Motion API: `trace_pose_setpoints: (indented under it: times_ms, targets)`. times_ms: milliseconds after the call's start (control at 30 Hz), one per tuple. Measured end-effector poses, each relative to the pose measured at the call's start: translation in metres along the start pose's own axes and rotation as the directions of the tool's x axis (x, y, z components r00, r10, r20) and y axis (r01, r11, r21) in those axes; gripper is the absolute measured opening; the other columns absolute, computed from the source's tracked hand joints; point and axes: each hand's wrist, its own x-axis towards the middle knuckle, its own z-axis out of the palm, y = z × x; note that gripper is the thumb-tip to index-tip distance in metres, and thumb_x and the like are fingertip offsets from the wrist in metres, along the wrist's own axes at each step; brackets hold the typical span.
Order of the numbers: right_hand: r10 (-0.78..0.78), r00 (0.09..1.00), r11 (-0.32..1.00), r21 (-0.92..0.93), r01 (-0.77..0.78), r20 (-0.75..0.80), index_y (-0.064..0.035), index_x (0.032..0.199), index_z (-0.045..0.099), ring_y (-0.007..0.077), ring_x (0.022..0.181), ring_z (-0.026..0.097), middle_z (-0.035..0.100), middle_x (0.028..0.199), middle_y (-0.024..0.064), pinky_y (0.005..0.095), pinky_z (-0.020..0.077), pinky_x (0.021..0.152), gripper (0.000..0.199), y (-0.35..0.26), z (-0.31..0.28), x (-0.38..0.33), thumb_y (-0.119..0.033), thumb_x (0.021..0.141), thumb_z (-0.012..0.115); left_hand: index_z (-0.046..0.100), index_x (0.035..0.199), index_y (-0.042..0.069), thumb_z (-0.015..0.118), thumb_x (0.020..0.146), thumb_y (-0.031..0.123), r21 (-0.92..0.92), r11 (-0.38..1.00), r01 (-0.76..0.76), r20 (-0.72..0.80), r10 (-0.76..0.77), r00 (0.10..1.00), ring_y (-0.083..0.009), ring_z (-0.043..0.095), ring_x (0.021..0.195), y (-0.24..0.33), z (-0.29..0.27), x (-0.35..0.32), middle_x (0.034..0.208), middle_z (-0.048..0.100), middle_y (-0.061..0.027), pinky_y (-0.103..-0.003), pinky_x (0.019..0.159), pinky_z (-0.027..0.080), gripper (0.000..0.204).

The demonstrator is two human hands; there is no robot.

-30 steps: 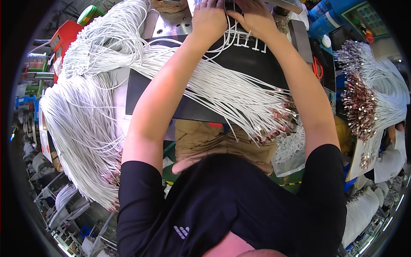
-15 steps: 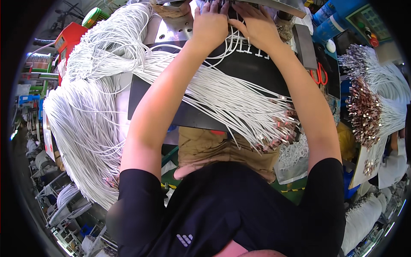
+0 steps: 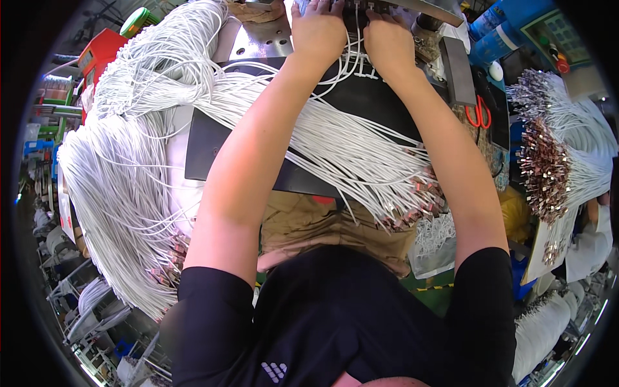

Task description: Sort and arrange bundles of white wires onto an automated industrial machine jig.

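Note:
Both hands reach to the top edge of the view, at a dark metal mould block [image 3: 356, 14] under a machine plate. My left hand [image 3: 319, 32] rests at its left part with the fingers stretched forward and apart; the fingertips are partly cut off. My right hand [image 3: 389, 46] is at its right part, fingers bent and close together over the metal; whatever is under them is hidden. White cables [image 3: 351, 55] run between the hands into the mould. Just below the right hand lies a thin white plastic runner [image 3: 366, 75]. A bundle of white cables [image 3: 342, 142] with copper-coloured ends crosses beneath my forearms.
Large heaps of white cable [image 3: 116, 187] hang at the left. More cables with copper-coloured connectors [image 3: 541, 171] lie at the right. Red-handled scissors [image 3: 478, 113] lie beside a grey metal bar [image 3: 457, 71]. A bag of white scraps [image 3: 433, 245] sits by my lap. Blue cylinders [image 3: 493, 45] stand at the upper right.
My right hand has moved slightly down and its fingers have drawn together from a spread. My left hand stays near the mould. A white cable now shows between the hands on the mould.

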Motion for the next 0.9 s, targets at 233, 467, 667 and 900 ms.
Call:
trace_pose_setpoints:
  times_ms: [233,467,667,900]
  targets:
    - [0.317,0.886,0.739,0.497,-0.454,0.338,-0.0052,0.130,0.062,0.0177,0.092,0.067,0.072,0.107,0.0115,0.0273,0.0500,0.083,0.040,-0.011,-0.117,-0.050,-0.028,0.097,0.063,0.070,0.092,0.002,0.062,0.093,0.023,-0.361,0.930,0.065,-0.125,-0.117,0.985,-0.0333,0.068,0.089,0.014,-0.086,-0.056,0.089,0.070,-0.0174,-0.040,0.080,0.054,0.023]
    - [0.798,0.598,0.581,0.356,-0.732,-0.073,-0.0016,0.077,0.056,0.0122,0.065,0.049,0.055,0.071,0.0033,0.0274,0.0415,0.060,0.028,0.019,-0.209,-0.323,-0.011,0.102,0.047,0.065,0.085,0.000,0.056,0.101,0.031,-0.164,-0.705,0.690,0.963,0.038,0.268,-0.0158,0.063,0.064,0.021,-0.247,-0.283,0.077,0.068,-0.0097,-0.028,0.060,0.049,0.037]
    - [0.653,0.506,0.366,0.350,-0.862,0.563,-0.0036,0.101,0.067,0.0230,0.101,0.057,0.063,0.106,0.0145,0.0350,0.0442,0.088,0.019,-0.092,-0.169,-0.379,-0.012,0.084,0.069,0.066,0.091,0.002,0.056,0.102,0.025,-0.503,-0.610,0.613,0.780,-0.626,0.018,-0.0156,0.065,0.070,0.019,-0.211,-0.303,0.079,0.069,-0.0071,-0.028,0.067,0.049,0.028]
    - [0.538,0.456,0.231,0.396,-0.889,0.710,-0.0102,0.148,0.037,0.0217,0.124,0.055,0.053,0.141,0.0110,0.0434,0.0513,0.098,0.077,-0.065,-0.157,-0.413,-0.006,0.080,0.074,0.068,0.092,0.003,0.059,0.100,0.018,-0.472,-0.506,0.722,0.731,-0.682,-0.001,-0.0150,0.065,0.073,0.016,-0.202,-0.296,0.083,0.070,-0.0058,-0.028,0.070,0.051,0.020]
